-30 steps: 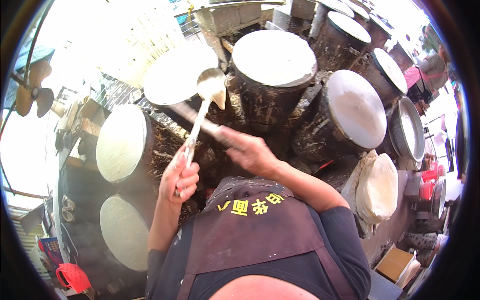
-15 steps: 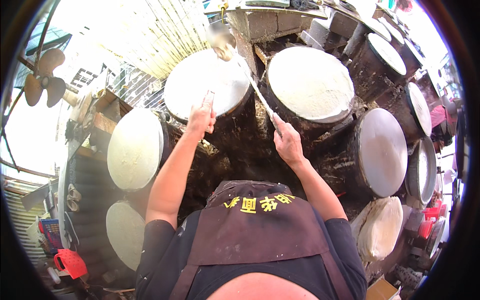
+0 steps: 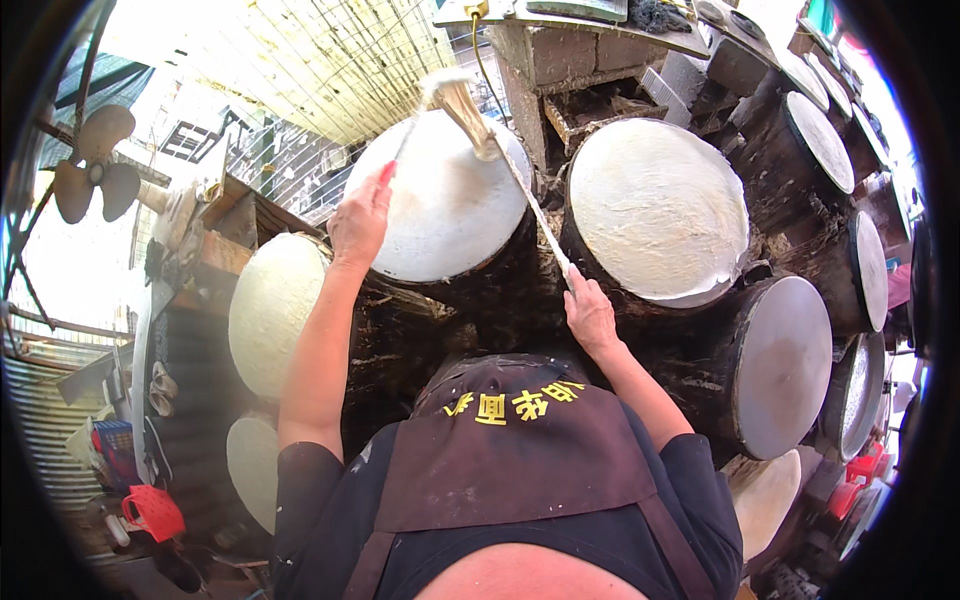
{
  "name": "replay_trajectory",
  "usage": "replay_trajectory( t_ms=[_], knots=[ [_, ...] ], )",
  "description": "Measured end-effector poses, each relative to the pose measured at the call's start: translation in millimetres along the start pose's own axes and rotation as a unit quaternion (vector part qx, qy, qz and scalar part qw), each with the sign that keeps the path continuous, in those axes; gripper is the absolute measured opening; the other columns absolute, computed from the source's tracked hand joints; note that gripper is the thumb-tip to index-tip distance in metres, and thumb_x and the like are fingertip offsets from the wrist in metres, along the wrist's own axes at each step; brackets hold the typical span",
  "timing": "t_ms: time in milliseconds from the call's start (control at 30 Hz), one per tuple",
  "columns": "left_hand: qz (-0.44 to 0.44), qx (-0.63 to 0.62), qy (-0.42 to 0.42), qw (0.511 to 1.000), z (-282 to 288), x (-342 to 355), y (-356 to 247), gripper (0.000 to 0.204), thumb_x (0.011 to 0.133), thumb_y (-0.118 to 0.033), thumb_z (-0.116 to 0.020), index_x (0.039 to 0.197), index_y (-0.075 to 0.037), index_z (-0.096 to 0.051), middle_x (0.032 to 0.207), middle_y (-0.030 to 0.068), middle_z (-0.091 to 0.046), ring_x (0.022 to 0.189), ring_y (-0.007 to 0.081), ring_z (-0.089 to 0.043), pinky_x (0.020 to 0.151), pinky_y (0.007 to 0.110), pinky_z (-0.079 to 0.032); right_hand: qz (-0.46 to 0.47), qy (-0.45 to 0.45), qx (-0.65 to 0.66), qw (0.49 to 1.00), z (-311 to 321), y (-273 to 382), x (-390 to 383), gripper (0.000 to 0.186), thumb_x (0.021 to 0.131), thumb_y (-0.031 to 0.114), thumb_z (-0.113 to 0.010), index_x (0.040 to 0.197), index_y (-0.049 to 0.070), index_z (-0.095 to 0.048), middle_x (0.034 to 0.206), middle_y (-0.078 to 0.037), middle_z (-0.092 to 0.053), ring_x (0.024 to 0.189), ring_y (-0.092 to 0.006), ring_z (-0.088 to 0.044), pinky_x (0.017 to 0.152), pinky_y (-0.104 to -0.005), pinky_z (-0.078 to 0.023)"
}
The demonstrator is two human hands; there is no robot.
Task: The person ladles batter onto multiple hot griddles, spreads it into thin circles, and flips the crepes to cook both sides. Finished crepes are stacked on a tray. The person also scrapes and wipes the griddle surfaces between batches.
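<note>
Since the ladle (image 3: 486, 146) changes hands within a second, the right hand (image 3: 590, 315) now grasps its handle | head over round plate's (image 3: 445, 235) far side | left hand (image 3: 360, 225) by its left rim (cannot tell its grip) | ladle-reach apparently falls to the right

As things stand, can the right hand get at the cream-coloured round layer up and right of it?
Probably yes: the round layer lies close to the right hand, with nothing visible between them. That hand's grip is closed on the ladle, though, so it may not be free to grasp.
</note>
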State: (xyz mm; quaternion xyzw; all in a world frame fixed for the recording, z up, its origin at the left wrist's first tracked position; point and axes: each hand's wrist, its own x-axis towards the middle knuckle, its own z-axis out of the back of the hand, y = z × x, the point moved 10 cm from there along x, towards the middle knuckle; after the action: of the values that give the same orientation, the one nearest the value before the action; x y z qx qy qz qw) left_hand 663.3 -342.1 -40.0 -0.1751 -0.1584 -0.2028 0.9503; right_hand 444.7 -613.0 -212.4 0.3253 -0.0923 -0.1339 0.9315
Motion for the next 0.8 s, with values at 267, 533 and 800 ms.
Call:
replay_trajectory(
  t_ms=[267,533,800],
  knots=[
    [0.260,-0.669,0.100,0.689,12,-14,1,0.038,0.100,-0.015,-0.046,0.136,-0.009,-0.041,0.059,-0.0031,-0.045,0.038,0.0031,-0.036,0.031,0.018,-0.028,0.001,-0.037,0.036,0.999,0,43,-8,0.053,0.085,0.011,-0.061,0.136,0.014,-0.046,0.089,-0.020,-0.058,0.080,-0.0381,-0.060,0.072,-0.0460,-0.049],
    [0.267,-0.765,0.235,0.537,1,-126,5,0.033,0.100,-0.015,-0.043,0.133,-0.009,-0.039,0.062,-0.0021,-0.041,0.038,0.0041,-0.034,0.030,0.018,-0.028,0.027,-0.016,0.037,0.999,-43,77,66,0.054,0.085,0.013,-0.059,0.136,0.019,-0.044,0.086,-0.022,-0.060,0.083,-0.0404,-0.062,0.074,-0.0489,-0.050],
    [0.256,-0.851,0.168,0.428,88,-202,71,0.051,0.104,-0.022,-0.035,0.150,-0.009,-0.016,0.067,0.0000,-0.036,0.040,0.0035,-0.032,0.031,0.018,-0.026,-0.037,-0.024,0.038,0.998,-76,86,79,0.052,0.081,0.007,-0.053,0.133,0.012,-0.048,0.089,-0.026,-0.064,0.085,-0.0431,-0.062,0.078,-0.0496,-0.050]
  ],
)
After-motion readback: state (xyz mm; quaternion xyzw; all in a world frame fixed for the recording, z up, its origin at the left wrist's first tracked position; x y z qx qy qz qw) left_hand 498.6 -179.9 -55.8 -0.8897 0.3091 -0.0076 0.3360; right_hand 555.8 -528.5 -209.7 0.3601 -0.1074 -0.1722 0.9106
